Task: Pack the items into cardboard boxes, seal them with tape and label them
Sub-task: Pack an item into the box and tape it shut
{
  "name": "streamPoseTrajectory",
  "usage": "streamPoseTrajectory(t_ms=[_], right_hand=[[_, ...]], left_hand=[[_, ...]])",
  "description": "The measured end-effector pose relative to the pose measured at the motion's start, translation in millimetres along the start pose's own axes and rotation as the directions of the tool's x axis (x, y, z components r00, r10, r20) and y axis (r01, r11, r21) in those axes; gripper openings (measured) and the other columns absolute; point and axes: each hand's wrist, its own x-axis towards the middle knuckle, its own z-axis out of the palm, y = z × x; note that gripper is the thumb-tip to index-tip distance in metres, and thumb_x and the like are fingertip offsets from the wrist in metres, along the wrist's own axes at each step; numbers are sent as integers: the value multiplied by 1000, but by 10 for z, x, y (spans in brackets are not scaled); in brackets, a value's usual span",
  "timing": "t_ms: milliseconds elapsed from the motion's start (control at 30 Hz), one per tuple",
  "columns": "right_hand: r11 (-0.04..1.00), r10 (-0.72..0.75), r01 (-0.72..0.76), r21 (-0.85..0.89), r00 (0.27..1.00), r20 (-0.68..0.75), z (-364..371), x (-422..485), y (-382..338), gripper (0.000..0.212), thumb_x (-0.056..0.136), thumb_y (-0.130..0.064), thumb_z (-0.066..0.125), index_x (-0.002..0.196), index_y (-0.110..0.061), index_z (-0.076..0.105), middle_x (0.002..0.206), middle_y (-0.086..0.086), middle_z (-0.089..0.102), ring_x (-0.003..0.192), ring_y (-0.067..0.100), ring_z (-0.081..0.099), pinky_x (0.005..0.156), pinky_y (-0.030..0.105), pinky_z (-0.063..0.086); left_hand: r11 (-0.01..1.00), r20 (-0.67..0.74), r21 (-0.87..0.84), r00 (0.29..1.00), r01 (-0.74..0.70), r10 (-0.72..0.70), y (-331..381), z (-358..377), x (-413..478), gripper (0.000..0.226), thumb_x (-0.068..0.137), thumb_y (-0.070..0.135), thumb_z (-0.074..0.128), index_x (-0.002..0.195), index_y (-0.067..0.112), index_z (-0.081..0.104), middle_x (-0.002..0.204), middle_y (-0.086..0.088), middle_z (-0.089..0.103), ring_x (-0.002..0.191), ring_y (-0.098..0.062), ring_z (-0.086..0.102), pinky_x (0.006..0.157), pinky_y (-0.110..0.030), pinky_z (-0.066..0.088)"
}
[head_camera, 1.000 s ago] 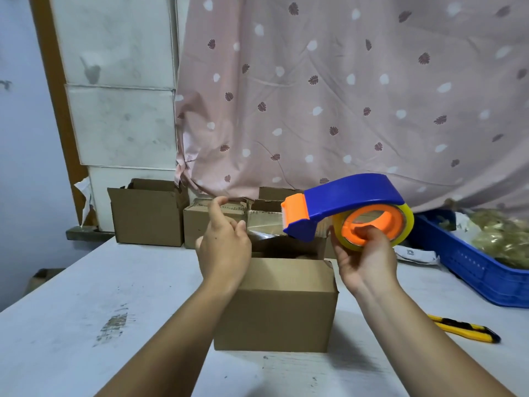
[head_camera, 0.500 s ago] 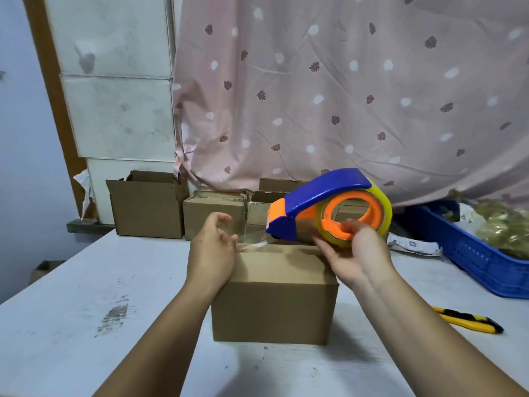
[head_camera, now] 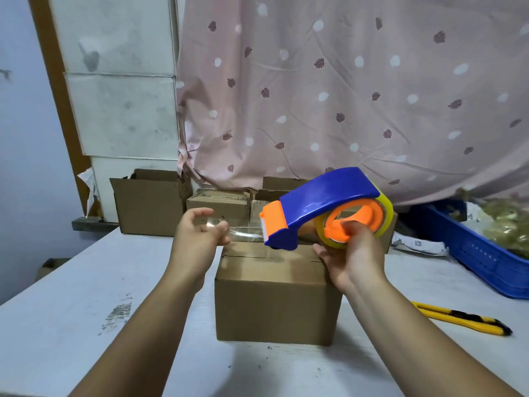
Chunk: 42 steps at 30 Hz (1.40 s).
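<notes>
Closed cardboard box [head_camera: 277,305] sits centre frame on the white table [head_camera: 71,310], flaps down, seam visible across the top. Tape dispenser [head_camera: 323,202], blue body with orange cutter and hub, is right of centre over the box's far top edge; can't tell if it touches the box. A yellowish tape roll is mounted on the hub. Right hand [head_camera: 353,259] grips the dispenser, fingers curled through the orange hub, palm under the roll. Clear tape strip [head_camera: 246,233] runs left from the cutter, roughly level, above the box top. Left hand [head_camera: 197,236], centre-left, fingers partly curled, pinches the strip's free end between thumb and fingertips.

Yellow-black utility knife [head_camera: 461,318] lies on the table lower right, well apart from the box. Blue crate [head_camera: 481,253] at the right edge holds clear-wrapped stuff. More cardboard boxes [head_camera: 148,204] are lined up at the table's back, one open at left. Pink patterned curtain [head_camera: 343,96] fills the upper right; white panels [head_camera: 120,81] upper left.
</notes>
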Motion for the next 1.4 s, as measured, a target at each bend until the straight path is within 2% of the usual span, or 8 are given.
streamPoseTrajectory(t_ms=[167,367,467,700,1033,1200,1333,1400], right_hand=[[994,-88,87,-64,996,-20,21,-41,30,19,90,-11,55,81,-27,52,82,0,59,77,19,58,85,44,55],[969,-196,197,-151,980,21,6,-49,81,22,88,-7,54,80,-27,57,82,-1,65,79,19,63,90,46,53],[947,-255,258,-193,966,38,12,-34,111,21,85,-4,55,81,-24,62,82,-1,68,81,20,64,91,49,53],[928,-297,303,-217,953,60,2,1,135,24,84,-1,55,87,-24,62,89,1,69,86,21,66,91,48,53],[932,-275,282,-227,959,62,-14,-4,135,24,86,-3,57,85,-27,61,87,0,68,87,22,65,90,46,54],[934,-278,284,-216,959,61,-11,-10,141,24,85,-3,56,86,-27,61,87,-1,68,87,21,65,90,47,53],[933,-283,289,-215,957,59,-11,-15,142,24,85,-3,56,85,-26,61,87,0,67,86,21,65,91,48,53],[933,-282,290,-215,957,67,-20,-21,137,24,85,-3,56,85,-27,60,87,-1,67,86,20,64,90,47,53]], left_hand=[[943,-13,313,993,-111,121,-62,-49,-50,25,94,10,55,112,24,45,74,-1,56,72,-12,62,63,-23,40],[936,-27,348,998,-44,57,-158,-103,-46,31,93,13,56,116,26,41,82,-5,55,81,-20,59,64,-27,40],[954,-23,299,1000,17,-10,-168,-148,-43,37,91,9,57,118,25,39,84,-8,60,71,-16,58,65,-27,44],[969,-11,179,986,167,-168,-236,-192,-57,43,89,6,60,124,21,40,75,-9,61,69,-18,55,93,-46,49],[968,-28,202,989,151,-148,-318,-122,-124,43,93,11,58,128,22,36,82,-9,57,71,-17,57,77,-34,48],[937,-4,-79,940,339,-340,-416,-87,-182,32,95,14,55,120,26,39,94,-15,61,64,-20,49,58,-31,46],[904,-7,-46,905,425,-426,-627,-61,-241,29,95,10,50,118,28,46,102,-14,64,74,-22,57,48,-24,43],[915,-12,-34,916,401,-402,-751,-78,-253,34,92,4,47,115,28,54,107,-11,64,86,-25,63,57,-29,53]])
